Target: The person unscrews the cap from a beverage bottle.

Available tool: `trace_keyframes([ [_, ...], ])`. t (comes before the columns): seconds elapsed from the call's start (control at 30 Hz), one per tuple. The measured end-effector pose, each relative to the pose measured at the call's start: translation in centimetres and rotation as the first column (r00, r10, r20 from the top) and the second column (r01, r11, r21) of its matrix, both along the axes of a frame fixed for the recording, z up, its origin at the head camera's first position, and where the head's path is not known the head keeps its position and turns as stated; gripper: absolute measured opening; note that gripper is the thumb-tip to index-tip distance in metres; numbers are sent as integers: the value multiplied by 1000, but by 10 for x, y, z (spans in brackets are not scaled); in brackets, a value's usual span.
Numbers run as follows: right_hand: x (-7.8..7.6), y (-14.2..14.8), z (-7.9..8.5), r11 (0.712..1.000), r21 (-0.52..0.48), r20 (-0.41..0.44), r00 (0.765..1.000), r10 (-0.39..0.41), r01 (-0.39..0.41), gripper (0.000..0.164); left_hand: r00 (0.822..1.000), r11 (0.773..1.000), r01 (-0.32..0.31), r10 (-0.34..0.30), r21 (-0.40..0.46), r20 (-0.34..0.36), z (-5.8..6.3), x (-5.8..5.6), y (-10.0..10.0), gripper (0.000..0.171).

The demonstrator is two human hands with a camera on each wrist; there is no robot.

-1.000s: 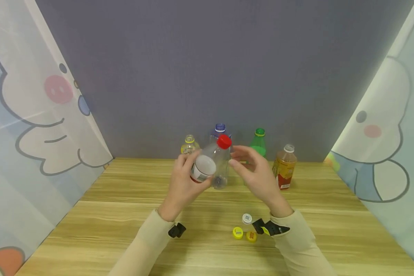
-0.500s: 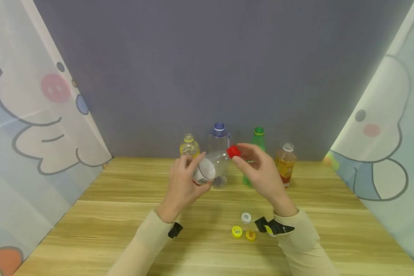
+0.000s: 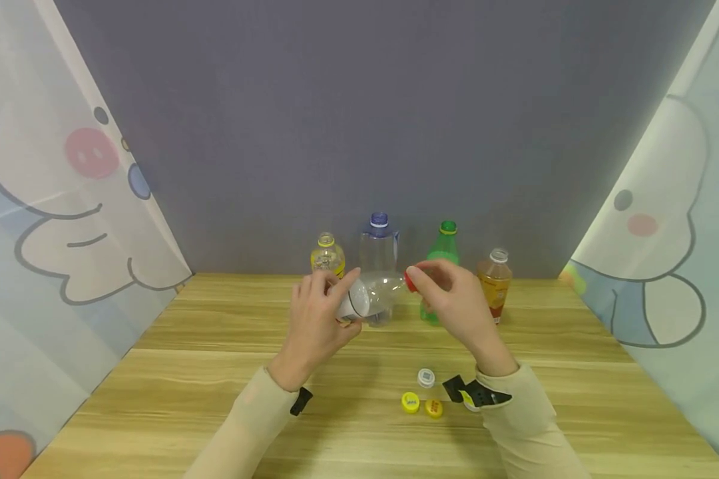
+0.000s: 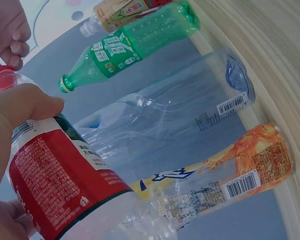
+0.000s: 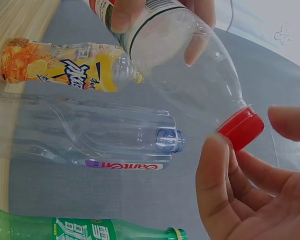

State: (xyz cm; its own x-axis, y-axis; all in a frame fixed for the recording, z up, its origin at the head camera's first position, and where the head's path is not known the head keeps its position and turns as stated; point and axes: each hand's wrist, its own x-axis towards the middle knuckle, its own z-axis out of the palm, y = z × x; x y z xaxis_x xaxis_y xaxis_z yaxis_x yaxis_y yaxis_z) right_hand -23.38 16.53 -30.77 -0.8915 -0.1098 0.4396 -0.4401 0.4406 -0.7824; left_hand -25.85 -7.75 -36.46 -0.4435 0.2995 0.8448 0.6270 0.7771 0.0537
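Observation:
My left hand (image 3: 317,313) grips a clear plastic bottle (image 3: 383,293) round its red and white label (image 4: 65,180). The bottle lies tilted nearly sideways above the table, its neck toward my right hand (image 3: 455,299). A red cap (image 5: 241,128) sits on the neck. The fingers of my right hand are curled about this cap, one fingertip touching its lower edge in the right wrist view. Another digit there shows a narrow gap from it. In the head view, my thumb hides part of the cap.
Uncapped bottles stand along the grey back panel: a yellow-labelled one (image 3: 327,258), a large clear one (image 3: 379,249), a green one (image 3: 445,247) and an orange-labelled one (image 3: 494,283). Loose caps, including a white cap (image 3: 426,378) and a yellow cap (image 3: 410,402), lie on the wooden table (image 3: 186,392).
The bottle has tipped from leaning upward to nearly level, its neck swinging right and down. My right hand has come from beside the cap to curl its fingers about it.

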Motion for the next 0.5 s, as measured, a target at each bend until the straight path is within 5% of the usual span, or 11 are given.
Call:
trace_keyframes([
  [0.5, 0, 1, 1, 998, 40, 40, 998, 44, -46, 31, 999, 998, -37, 35, -52, -33, 3, 4, 1, 79],
])
